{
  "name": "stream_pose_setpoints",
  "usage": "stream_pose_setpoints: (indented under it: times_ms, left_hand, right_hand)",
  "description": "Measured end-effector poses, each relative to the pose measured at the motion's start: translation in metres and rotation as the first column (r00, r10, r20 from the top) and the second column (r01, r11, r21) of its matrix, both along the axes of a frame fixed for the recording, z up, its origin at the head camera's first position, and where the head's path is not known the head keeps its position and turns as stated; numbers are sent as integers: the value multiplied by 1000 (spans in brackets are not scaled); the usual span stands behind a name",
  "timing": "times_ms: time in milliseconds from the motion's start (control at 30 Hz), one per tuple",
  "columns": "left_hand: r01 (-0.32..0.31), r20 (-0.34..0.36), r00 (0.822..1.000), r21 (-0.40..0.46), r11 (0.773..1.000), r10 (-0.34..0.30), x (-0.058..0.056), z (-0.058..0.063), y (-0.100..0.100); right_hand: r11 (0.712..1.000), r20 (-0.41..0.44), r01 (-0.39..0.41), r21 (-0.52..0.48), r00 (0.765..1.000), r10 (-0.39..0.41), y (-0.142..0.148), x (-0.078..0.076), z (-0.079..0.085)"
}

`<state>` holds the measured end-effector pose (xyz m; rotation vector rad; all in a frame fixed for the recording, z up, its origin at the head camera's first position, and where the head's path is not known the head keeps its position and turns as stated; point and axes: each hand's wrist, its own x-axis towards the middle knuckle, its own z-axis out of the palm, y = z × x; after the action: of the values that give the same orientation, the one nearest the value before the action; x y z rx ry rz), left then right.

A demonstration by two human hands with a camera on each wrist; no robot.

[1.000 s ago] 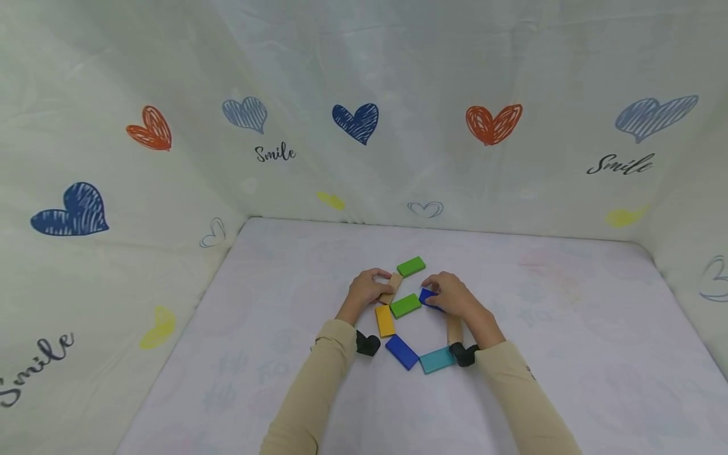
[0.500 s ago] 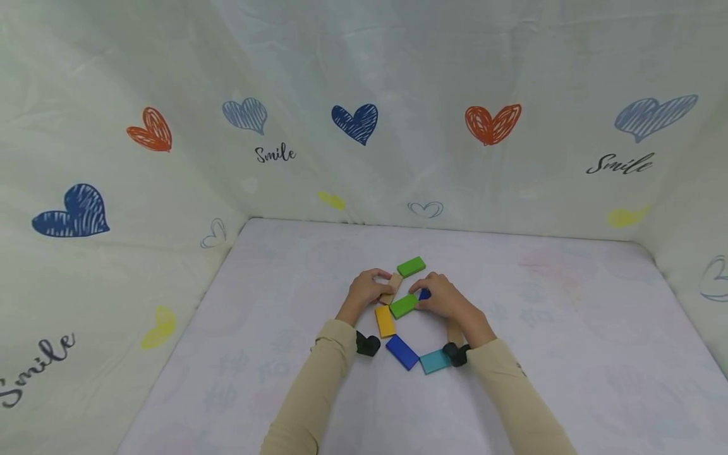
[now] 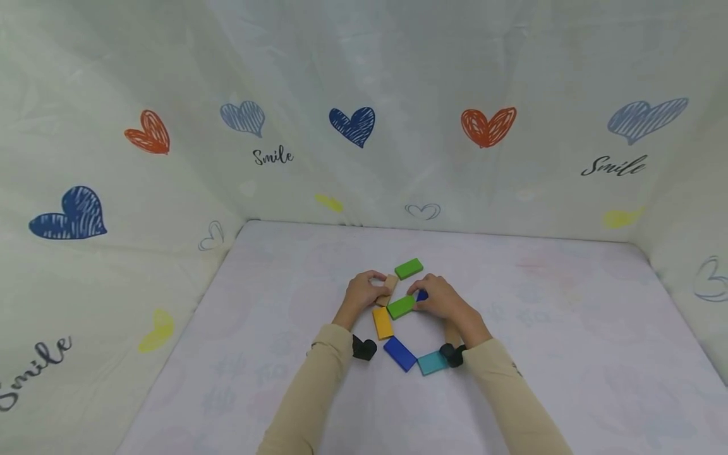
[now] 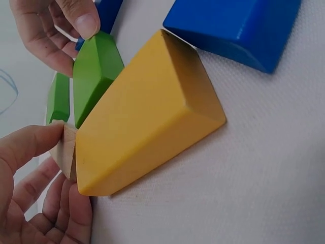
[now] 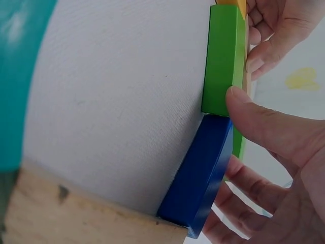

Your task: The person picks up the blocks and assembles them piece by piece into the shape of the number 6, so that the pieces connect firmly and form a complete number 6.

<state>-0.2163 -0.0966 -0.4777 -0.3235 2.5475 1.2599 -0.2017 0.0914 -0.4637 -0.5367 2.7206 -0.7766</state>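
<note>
My left hand [image 3: 361, 292] pinches a plain wooden block [image 3: 389, 287] lying on the table, its thumb on the near side. My right hand [image 3: 443, 298] reaches over a blue block [image 5: 198, 168] and pinches the end of a green block [image 3: 400, 307]; in the right wrist view the thumb lies against the green block's end, and the other fingers are behind the two blocks. Green and blue meet end to end there. A yellow block [image 4: 142, 112] touches the wooden and green blocks' corner. Farther back lies another green block [image 3: 409, 268], at the wooden block's far end.
A second blue block [image 3: 400, 354], a teal block [image 3: 432, 363] and another wooden block [image 3: 451, 332] continue the curve of blocks nearer the person. The right wrist partly covers this wooden block. Behind the white table [image 3: 284, 265] stands a cloth backdrop [image 3: 398, 177] printed with hearts.
My right hand has moved left, bringing the blue block's end against the middle green block, and its thumb has come to that green block. The left hand stays on its wooden block.
</note>
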Motion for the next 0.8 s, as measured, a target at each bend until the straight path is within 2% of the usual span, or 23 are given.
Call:
stream_pose_setpoints:
  times_ms: [400, 800]
  left_hand:
    - [2, 16, 1000, -22, 1000, -2, 5, 4, -2]
    - [-38, 16, 999, -12, 999, 38, 7, 1, -3]
  right_hand:
    - [1000, 17, 21, 20, 1000, -22, -2, 0, 0]
    - [998, 31, 60, 27, 998, -61, -4, -1, 1]
